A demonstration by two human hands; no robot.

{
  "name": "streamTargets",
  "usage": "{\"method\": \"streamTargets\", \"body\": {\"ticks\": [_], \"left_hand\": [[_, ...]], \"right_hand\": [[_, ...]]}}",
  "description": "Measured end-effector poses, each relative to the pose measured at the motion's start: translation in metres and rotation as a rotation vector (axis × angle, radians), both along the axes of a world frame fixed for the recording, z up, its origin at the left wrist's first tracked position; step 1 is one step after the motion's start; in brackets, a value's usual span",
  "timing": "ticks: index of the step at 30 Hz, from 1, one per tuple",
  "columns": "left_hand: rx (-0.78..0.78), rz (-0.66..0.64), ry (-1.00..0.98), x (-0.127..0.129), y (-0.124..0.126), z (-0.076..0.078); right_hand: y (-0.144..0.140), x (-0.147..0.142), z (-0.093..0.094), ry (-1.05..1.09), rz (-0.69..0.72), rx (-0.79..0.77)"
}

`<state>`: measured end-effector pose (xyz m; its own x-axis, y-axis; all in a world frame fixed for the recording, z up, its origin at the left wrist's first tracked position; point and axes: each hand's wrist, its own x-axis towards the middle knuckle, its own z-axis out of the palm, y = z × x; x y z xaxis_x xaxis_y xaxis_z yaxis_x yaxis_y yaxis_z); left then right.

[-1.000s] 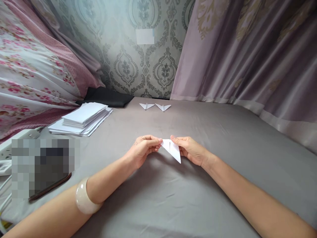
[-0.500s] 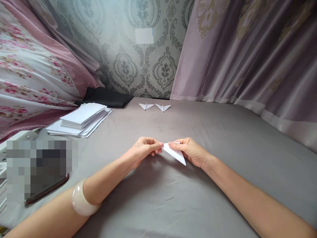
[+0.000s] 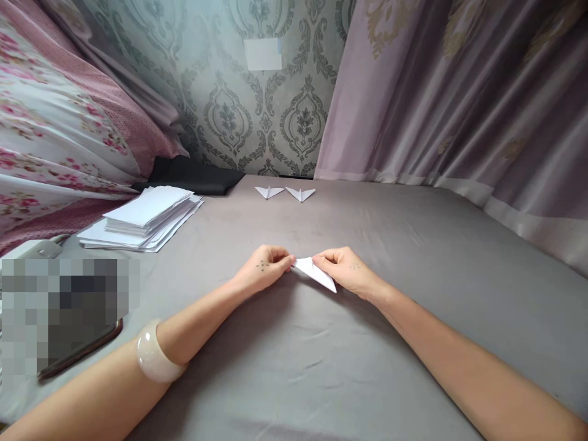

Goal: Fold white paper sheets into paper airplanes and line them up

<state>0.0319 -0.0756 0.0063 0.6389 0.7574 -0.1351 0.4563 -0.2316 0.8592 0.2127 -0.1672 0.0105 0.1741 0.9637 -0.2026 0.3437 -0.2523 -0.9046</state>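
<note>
So the folded paper triangle [image 3: 316, 274] has been brought down lower than it was a second ago. Back then it was held up off the grey bed sheet [image 3: 413, 257] with its broad face toward the camera; now it's been tipped flatter and sits just over the sheet, maybe touching, hard to tell. Looks like a crease is being pressed in or sharpened rather than a fresh fold started.

The left hand [image 3: 266, 269] is pinched shut on the left tip, and the right hand [image 3: 344, 269] is pinched on the upper edge near the middle.

The long axis runs from upper left to lower right, and the sharp point is aimed at the lower right, toward the right forearm.

Two finished folded pieces [image 3: 285, 192] are parked well apart at the far edge, with the paper stack [image 3: 142, 217] off to the left.
</note>
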Motion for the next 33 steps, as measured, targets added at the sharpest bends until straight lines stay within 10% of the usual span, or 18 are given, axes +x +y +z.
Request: {"method": "streamTargets", "body": {"ticks": [19,33], "left_hand": [[0.333,0.074,0.051,0.007,0.009,-0.007],[0.624,-0.244,0.029,0.001,0.005,-0.025]], "right_hand": [[0.008,-0.003,-0.013,-0.686,-0.119,0.081],[0.004,-0.001,-0.016,-0.73,-0.105,0.122]]}}
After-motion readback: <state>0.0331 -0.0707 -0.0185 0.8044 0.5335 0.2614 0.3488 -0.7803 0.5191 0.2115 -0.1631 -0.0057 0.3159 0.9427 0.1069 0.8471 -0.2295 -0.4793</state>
